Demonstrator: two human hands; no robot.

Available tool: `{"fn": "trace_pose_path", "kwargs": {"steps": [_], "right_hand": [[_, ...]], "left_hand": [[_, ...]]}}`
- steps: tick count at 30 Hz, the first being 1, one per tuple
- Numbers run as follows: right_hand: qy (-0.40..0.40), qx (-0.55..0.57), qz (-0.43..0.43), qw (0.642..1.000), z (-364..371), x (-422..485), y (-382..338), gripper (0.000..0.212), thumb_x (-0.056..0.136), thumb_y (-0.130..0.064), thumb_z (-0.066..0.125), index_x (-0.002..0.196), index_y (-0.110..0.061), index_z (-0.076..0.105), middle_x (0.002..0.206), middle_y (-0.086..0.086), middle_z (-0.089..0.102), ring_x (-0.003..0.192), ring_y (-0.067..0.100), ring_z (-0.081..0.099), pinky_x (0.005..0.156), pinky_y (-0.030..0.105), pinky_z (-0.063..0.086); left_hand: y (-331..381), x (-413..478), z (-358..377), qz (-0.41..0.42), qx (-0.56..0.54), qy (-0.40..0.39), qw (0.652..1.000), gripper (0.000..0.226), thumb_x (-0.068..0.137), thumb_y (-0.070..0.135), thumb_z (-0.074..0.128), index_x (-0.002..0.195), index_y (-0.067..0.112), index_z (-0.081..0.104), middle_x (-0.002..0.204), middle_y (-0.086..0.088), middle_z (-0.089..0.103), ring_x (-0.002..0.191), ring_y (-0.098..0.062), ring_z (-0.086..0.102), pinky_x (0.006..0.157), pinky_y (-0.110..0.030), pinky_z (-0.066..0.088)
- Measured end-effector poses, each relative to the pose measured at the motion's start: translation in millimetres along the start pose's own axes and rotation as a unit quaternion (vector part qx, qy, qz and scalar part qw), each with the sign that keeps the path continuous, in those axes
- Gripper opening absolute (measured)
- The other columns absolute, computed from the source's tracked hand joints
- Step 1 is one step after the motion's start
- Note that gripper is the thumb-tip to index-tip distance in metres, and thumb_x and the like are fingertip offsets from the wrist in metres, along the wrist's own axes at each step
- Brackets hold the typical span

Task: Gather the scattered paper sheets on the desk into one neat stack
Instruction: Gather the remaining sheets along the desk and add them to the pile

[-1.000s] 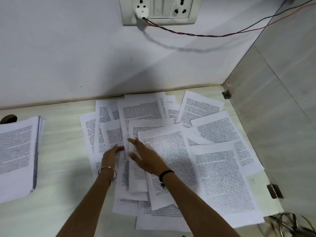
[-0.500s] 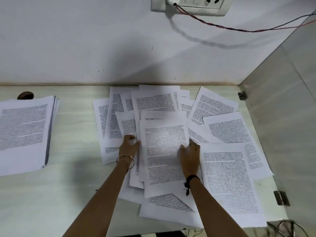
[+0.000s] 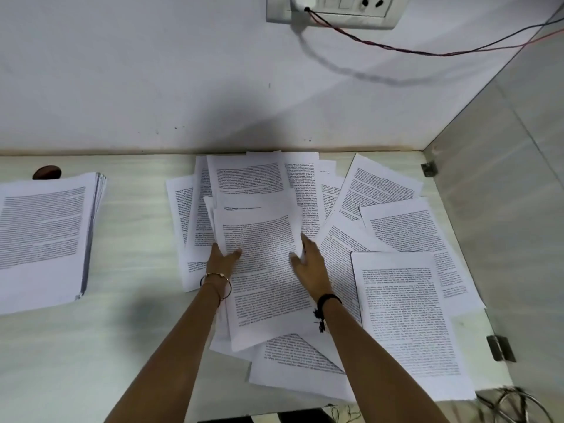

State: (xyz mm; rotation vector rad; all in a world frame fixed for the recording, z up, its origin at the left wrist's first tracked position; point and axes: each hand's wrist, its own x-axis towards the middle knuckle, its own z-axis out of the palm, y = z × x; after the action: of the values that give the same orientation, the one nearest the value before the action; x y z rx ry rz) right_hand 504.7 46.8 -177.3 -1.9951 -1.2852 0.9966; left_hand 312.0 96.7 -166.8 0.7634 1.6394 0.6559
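Where a white wall [image 3: 152, 87] meets a grey partition [image 3: 503, 209], a pale, wood-grained worktop [image 3: 128, 346] fills the corner. At its left lies a thick stack [image 3: 42, 236] of printed pages, squared and neat. Just behind the stack a dark round object [image 3: 47, 172] peeks out, too hidden to name. To the right of the stack, past a strip of bare worktop, the scattered sheets [image 3: 403, 315] spread in an overlapping fan as far as the wall and the partition. High on the wall, up and right of the stack, sits a socket panel [image 3: 332, 10] with a twisted red and black wire [image 3: 396, 48] running off to the right.

Both forearms reach forward into the fan. The left hand [image 3: 221, 259], the one nearer the stack, grips the left edge of the top sheet [image 3: 262, 270], thumb on its printed face and fingers hidden beneath. The right hand [image 3: 309, 264] lies at that sheet's far edge with fingers stretched straight and the thumb resting on the paper.

Counted: one thick stack; two hands, with a thin bangle [image 3: 216, 282] on the left wrist and a dark band [image 3: 328, 300] on the right; two metal brackets [image 3: 500, 348] on the partition. At least ten scattered sheets show print, and overlaps hide the true number.
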Motion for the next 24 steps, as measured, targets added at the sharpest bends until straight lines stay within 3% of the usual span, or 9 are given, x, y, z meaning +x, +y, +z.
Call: {"fn": "trace_pose_path", "kwargs": {"steps": [4, 6, 8, 10, 14, 17, 20, 22, 24], "right_hand": [[0.074, 0.003, 0.051, 0.996, 1, -2, -5, 0.053, 0.092, -0.008, 0.050, 0.142, -0.004, 0.033, 0.140, 0.014, 0.040, 0.131, 0.029, 0.037, 0.106, 0.034, 0.036], [-0.006, 0.005, 0.026, 1.000, 3, -5, -6, 0.055, 0.095, -0.009, 0.048, 0.147, -0.007, 0.028, 0.147, 0.012, 0.037, 0.135, 0.027, 0.036, 0.107, 0.029, 0.032], [-0.072, 0.023, 0.009, 0.997, 2, -5, -5, 0.057, 0.096, -0.013, 0.049, 0.149, -0.011, 0.026, 0.148, 0.010, 0.040, 0.134, 0.026, 0.041, 0.112, 0.036, 0.033], [-0.074, 0.061, 0.022, 0.995, -3, -5, -5, 0.054, 0.096, -0.020, 0.053, 0.146, -0.012, 0.033, 0.144, 0.002, 0.044, 0.131, 0.019, 0.045, 0.111, 0.036, 0.036], [0.057, 0.149, 0.099, 0.982, -11, -8, -4, 0.031, 0.090, -0.035, 0.061, 0.114, -0.016, 0.063, 0.104, -0.002, 0.065, 0.086, 0.009, 0.058, 0.078, 0.023, 0.048], [0.094, 0.305, 0.156, 0.935, -10, -15, 3, 0.029, 0.086, -0.041, 0.065, 0.089, -0.013, 0.060, 0.076, 0.007, 0.060, 0.068, 0.020, 0.053, 0.055, 0.023, 0.046], [-0.027, 0.357, 0.177, 0.917, -3, -19, -4, 0.047, 0.078, -0.054, 0.071, 0.095, -0.013, 0.056, 0.088, 0.008, 0.057, 0.087, 0.023, 0.053, 0.076, 0.034, 0.047], [-0.031, 0.346, 0.190, 0.918, 0, -17, -8, 0.047, 0.082, -0.034, 0.073, 0.120, -0.017, 0.052, 0.115, -0.005, 0.058, 0.112, 0.015, 0.053, 0.101, 0.037, 0.042], [-0.010, 0.358, 0.194, 0.913, 0, -10, -3, 0.040, 0.084, -0.005, 0.068, 0.121, -0.014, 0.057, 0.123, 0.006, 0.063, 0.109, 0.023, 0.062, 0.097, 0.040, 0.048]], "left_hand": [[1, 2, 0, -0.022, -0.022, -0.014, 0.999, 0.043, 0.088, 0.000, 0.056, 0.130, -0.002, 0.044, 0.131, -0.017, 0.053, 0.122, -0.035, 0.051, 0.107, -0.038, 0.038], [-1, 2, -1, -0.026, -0.037, -0.028, 0.999, 0.042, 0.088, -0.002, 0.056, 0.129, -0.003, 0.046, 0.131, -0.018, 0.053, 0.120, -0.035, 0.052, 0.106, -0.041, 0.039], [-3, 2, -4, -0.025, -0.054, -0.023, 0.998, 0.040, 0.087, -0.001, 0.058, 0.126, -0.003, 0.050, 0.130, -0.020, 0.055, 0.119, -0.036, 0.054, 0.106, -0.046, 0.040], [-5, 4, -9, -0.011, -0.053, 0.010, 0.998, 0.038, 0.087, 0.002, 0.059, 0.124, -0.003, 0.051, 0.128, -0.021, 0.056, 0.118, -0.037, 0.054, 0.106, -0.047, 0.040], [-1, 4, -22, 0.000, -0.173, 0.112, 0.979, 0.043, 0.088, 0.002, 0.058, 0.129, -0.004, 0.047, 0.133, -0.021, 0.052, 0.122, -0.036, 0.051, 0.107, -0.048, 0.039], [-12, 6, -23, -0.019, -0.261, 0.172, 0.950, 0.054, 0.089, 0.004, 0.056, 0.139, 0.002, 0.037, 0.142, -0.017, 0.044, 0.129, -0.032, 0.045, 0.111, -0.048, 0.034], [-21, -5, -2, -0.032, -0.277, 0.152, 0.948, 0.048, 0.090, 0.002, 0.053, 0.136, 0.003, 0.040, 0.136, -0.014, 0.048, 0.124, -0.033, 0.049, 0.109, -0.049, 0.036], [-24, -19, 19, -0.052, -0.268, 0.105, 0.956, 0.044, 0.090, -0.002, 0.051, 0.133, -0.002, 0.044, 0.133, -0.019, 0.050, 0.121, -0.036, 0.050, 0.108, -0.047, 0.037], [-28, -29, 30, -0.089, -0.255, 0.063, 0.961, 0.039, 0.088, -0.003, 0.054, 0.127, -0.005, 0.049, 0.131, -0.021, 0.052, 0.117, -0.037, 0.053, 0.106, -0.047, 0.040]]}}
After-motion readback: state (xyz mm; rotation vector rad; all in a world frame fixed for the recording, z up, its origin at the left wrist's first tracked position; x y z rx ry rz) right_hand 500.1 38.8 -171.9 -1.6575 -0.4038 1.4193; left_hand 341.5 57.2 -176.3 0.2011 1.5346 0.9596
